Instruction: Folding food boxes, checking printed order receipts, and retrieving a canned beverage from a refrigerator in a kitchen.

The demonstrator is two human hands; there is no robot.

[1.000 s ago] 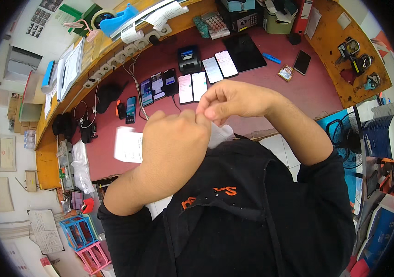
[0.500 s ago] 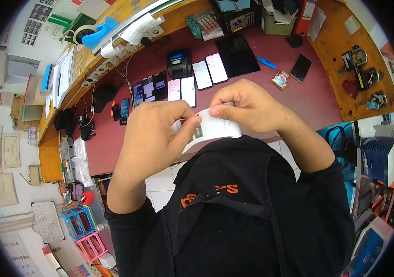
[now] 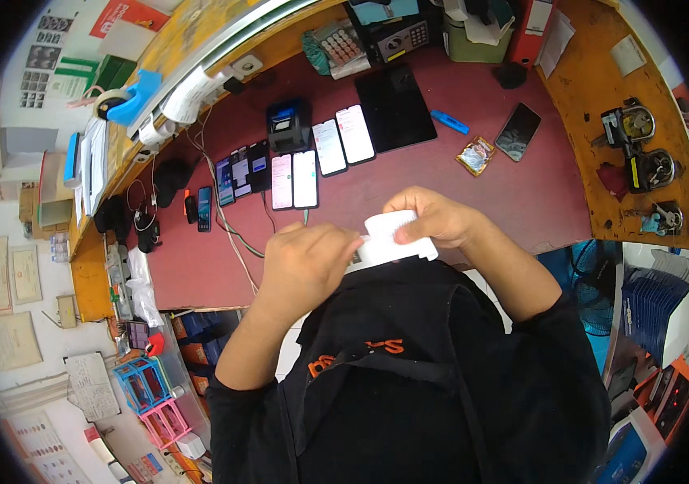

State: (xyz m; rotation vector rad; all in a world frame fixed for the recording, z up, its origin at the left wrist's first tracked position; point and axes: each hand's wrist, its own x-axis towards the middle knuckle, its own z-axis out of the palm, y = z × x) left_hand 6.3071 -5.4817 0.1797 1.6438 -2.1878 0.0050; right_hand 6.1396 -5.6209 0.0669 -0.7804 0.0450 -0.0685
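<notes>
A curled strip of white paper, like a receipt (image 3: 382, 252), stretches between my hands just in front of my black top. My left hand (image 3: 305, 262) is closed on its left end, beside a dark printed patch. The fingers and thumb of my right hand (image 3: 439, 219) pinch the other part, where the paper loops over into a curl. Beyond my hands, several phones lie on the dark red desk (image 3: 514, 206), among them a lit white-screened phone (image 3: 305, 180) and another lit phone (image 3: 330, 148). A small black printer-like device (image 3: 286, 126) stands behind them.
A black tablet-like panel (image 3: 397, 106), a blue highlighter (image 3: 450, 122), a small shiny packet (image 3: 475, 155) and a dark phone (image 3: 518, 132) lie farther right. Cables (image 3: 231, 234) cross the desk at left. A calculator (image 3: 339, 47) and a safe (image 3: 405, 40) stand at the back.
Both hands have come lower and nearer my body with the paper. The strip now curls over in my right hand, and my left fingers have turned over its end. The view has shifted slightly.
</notes>
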